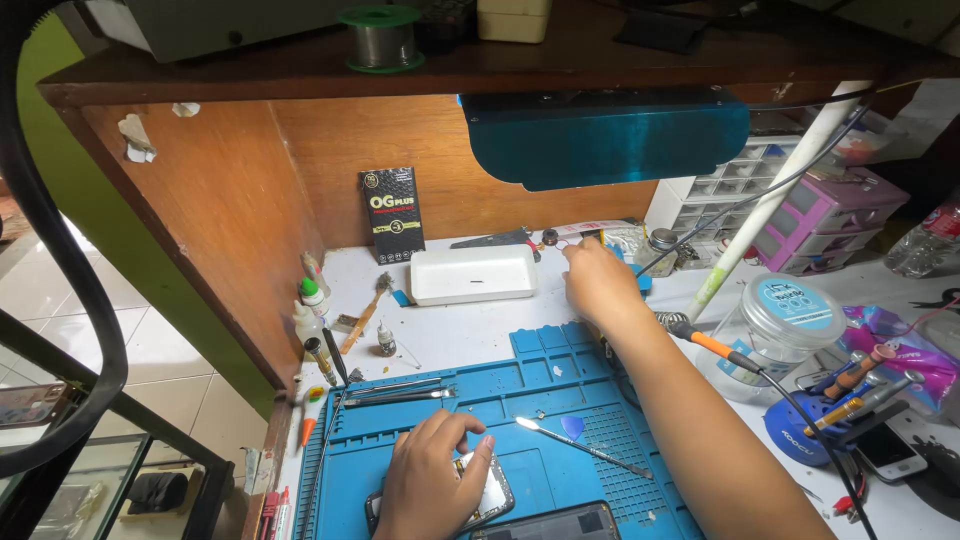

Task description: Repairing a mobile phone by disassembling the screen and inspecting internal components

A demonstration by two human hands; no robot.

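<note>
Your left hand point(432, 478) is pinning the phone point(492, 497) steady on the blue mat point(560, 390); your right hand point(598, 280) is reaching beyond it, grip hidden.

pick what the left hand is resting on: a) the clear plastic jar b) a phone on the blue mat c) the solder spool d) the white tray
b: the left hand lies over a phone on the blue mat, while the white tray sits farther back near the right hand.
</note>
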